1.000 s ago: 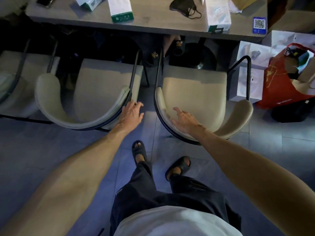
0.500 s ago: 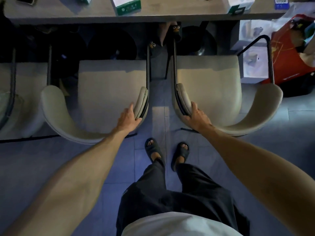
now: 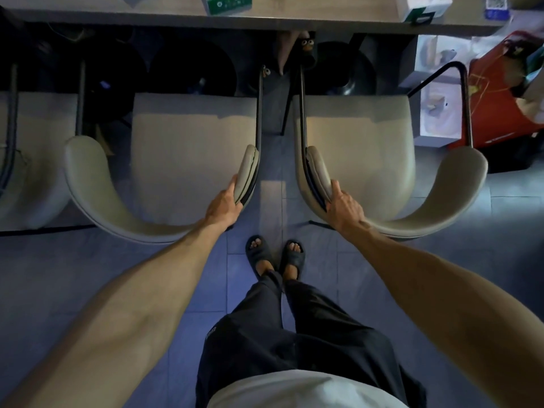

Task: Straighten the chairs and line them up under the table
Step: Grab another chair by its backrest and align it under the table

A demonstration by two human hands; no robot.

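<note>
Chairs stand in a row on the near side of the table (image 3: 294,22), each with its seat facing the far side and its curved backrest toward the person. Left chair (image 3: 191,148) and right chair (image 3: 359,148) sit parallel, just beside each other, with a narrow strip of tiled floor (image 3: 270,198) between their dark metal arm frames. A third chair (image 3: 32,160) is partly in view at the left edge. The hands are apart, one on each chair. The left hand (image 3: 225,206) grips the right end of the left chair's backrest, fingers curled round its outer edge. The right hand (image 3: 344,206) grips the left end of the right chair's backrest, fingers wrapped over the padded edge. Both arms are extended forward. The person's feet, in dark sandals (image 3: 259,254), stand close together on the floor near the gap between the two chairs. A green-and-white box (image 3: 228,4) lies on the table, and a red bag (image 3: 500,119) stands on the floor to the right of the right chair.
</note>
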